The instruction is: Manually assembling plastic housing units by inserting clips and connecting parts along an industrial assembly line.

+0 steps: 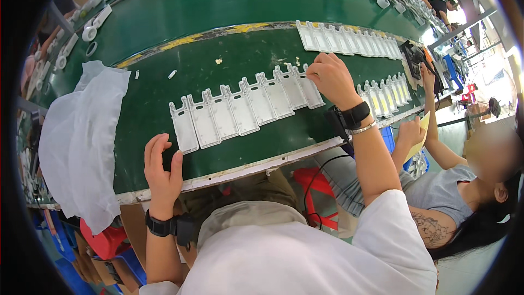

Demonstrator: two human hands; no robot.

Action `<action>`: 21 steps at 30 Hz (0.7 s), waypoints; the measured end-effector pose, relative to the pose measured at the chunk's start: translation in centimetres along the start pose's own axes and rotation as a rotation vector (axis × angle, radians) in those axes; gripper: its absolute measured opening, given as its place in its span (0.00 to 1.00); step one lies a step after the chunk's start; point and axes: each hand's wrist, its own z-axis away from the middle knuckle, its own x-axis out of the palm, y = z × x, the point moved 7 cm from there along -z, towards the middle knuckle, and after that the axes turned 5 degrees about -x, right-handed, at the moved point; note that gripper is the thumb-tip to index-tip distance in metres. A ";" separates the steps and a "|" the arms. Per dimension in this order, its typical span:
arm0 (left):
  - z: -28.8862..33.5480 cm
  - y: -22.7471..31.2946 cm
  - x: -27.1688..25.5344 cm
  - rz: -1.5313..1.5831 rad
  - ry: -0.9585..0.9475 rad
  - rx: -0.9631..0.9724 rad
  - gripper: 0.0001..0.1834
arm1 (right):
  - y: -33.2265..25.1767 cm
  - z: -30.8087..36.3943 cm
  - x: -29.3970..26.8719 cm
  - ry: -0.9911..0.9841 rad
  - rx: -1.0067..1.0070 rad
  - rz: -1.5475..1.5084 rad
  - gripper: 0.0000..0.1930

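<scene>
left hand (162, 170): open, fingers spread, resting flat on the green bench (218, 0) at its near edge, just below the row's left end
right hand (332, 78): fingertips pinched on the last white plastic plate (310, 88), row's right end
plate row (240, 110): about nine laid overlapping, mid-bench
progress: row looks nearly laid; more plates (349, 40) sit at the far edge
white cloth (82, 136): left edge
</scene>
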 end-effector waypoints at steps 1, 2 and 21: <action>0.0 -0.1 -0.1 -0.001 0.001 -0.004 0.18 | 0.0 -0.1 0.2 -0.003 -0.003 -0.002 0.02; 0.1 -0.1 0.0 -0.003 -0.004 -0.005 0.18 | -0.2 -0.2 0.3 -0.007 -0.030 0.035 0.02; -0.5 0.2 1.0 -0.029 -0.034 -0.042 0.17 | 0.4 0.2 1.3 -0.078 -0.116 -0.041 0.03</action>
